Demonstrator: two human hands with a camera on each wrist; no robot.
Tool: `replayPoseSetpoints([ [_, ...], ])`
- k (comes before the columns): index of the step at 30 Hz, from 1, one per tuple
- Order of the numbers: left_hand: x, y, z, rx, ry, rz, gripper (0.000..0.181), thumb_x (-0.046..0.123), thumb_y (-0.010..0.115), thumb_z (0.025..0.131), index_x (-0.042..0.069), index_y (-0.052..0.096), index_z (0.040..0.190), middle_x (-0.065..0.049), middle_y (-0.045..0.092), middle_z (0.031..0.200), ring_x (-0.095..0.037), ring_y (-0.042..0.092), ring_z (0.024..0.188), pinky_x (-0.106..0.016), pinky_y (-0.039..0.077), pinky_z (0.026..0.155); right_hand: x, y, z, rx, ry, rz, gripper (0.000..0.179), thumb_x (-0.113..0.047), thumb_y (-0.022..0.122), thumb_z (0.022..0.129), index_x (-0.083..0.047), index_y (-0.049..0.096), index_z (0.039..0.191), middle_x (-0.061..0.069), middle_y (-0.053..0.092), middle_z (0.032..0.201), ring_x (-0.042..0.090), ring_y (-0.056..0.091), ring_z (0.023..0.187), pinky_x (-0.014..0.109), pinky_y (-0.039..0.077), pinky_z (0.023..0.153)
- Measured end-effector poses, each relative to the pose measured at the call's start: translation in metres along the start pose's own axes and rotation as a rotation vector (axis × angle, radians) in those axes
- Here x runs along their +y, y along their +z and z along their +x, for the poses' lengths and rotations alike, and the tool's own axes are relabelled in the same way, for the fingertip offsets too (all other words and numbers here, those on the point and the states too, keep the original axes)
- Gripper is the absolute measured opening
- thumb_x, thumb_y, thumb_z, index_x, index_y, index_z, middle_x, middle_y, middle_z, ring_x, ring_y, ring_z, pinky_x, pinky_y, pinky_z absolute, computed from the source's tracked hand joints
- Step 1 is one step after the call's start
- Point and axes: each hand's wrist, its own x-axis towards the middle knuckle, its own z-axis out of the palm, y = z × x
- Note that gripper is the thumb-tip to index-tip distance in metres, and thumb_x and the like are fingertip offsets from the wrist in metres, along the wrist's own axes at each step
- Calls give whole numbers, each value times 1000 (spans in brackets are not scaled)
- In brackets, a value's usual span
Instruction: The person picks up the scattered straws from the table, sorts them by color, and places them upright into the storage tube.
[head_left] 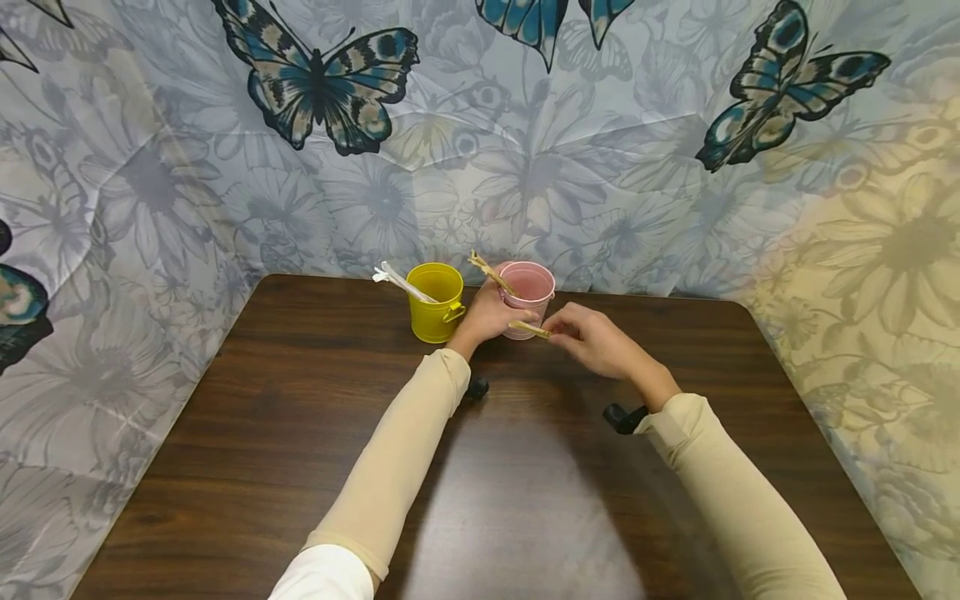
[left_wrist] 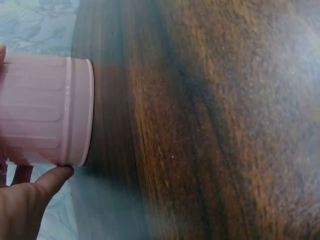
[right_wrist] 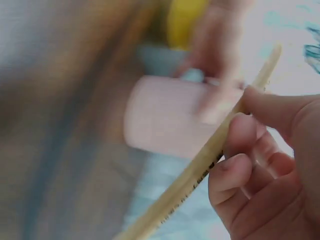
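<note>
A small pink bucket [head_left: 531, 272] stands near the table's back edge, with my left hand [head_left: 491, 315] curled round its left side. In the left wrist view, the thumb presses low on the pink bucket [left_wrist: 40, 110]. A bundle of thin pale-yellow pieces [head_left: 487, 268] leans out over the bucket's rim. My right hand [head_left: 596, 343], just right of the bucket, pinches a slim pale-yellow stick [right_wrist: 190, 180] between thumb and fingers. Small dark print runs along that stick. In the head view its free end points left, in front of the pink bucket.
Left of the pink bucket stands a yellow bucket [head_left: 429, 327] with a handle. White thin pieces [head_left: 405, 285] stick out of it to the left. The dark wooden table [head_left: 247, 467] meets a butterfly-patterned cloth [head_left: 525, 167] behind. Black wrist-camera parts [head_left: 622, 418] show at both wrists.
</note>
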Motion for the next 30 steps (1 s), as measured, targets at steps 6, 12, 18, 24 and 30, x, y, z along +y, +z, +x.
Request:
replayPoseSetpoints([
  [6,1,0,0,2,4,-27,88,8,93,70,11,47,145,-15,62,135,-30,61,124,-45,48,112,-32,-41,15,203,-24,81,11,-13,69,97,-12,68,108,3,59,79,10,48,56,24,42,51],
  [12,2,0,1,8,-2,5,88,11,94,70,12,47,144,-11,64,133,-26,62,122,-40,49,111,-60,-65,41,387,-56,196,13,-9,69,96,-5,65,107,0,59,83,4,46,50,19,41,50],
  [18,3,-1,-1,-11,-7,44,89,12,92,72,10,43,146,-11,62,135,-26,61,125,-40,48,112,-66,-60,66,402,-69,247,13,-9,69,96,-3,65,106,1,62,97,4,49,51,18,42,51],
  [24,6,-3,-2,-14,-51,32,92,15,92,74,15,40,149,-9,59,139,-25,59,127,-39,48,112,-50,-36,82,311,-8,140,14,-13,68,98,-8,63,110,7,65,101,11,52,55,23,41,49],
  [30,5,-1,-2,-24,16,-51,87,7,89,75,12,43,148,-14,56,143,-35,57,130,-42,49,111,-34,-16,86,238,79,78,16,-14,69,98,-10,64,112,8,67,106,19,53,65,28,44,57],
])
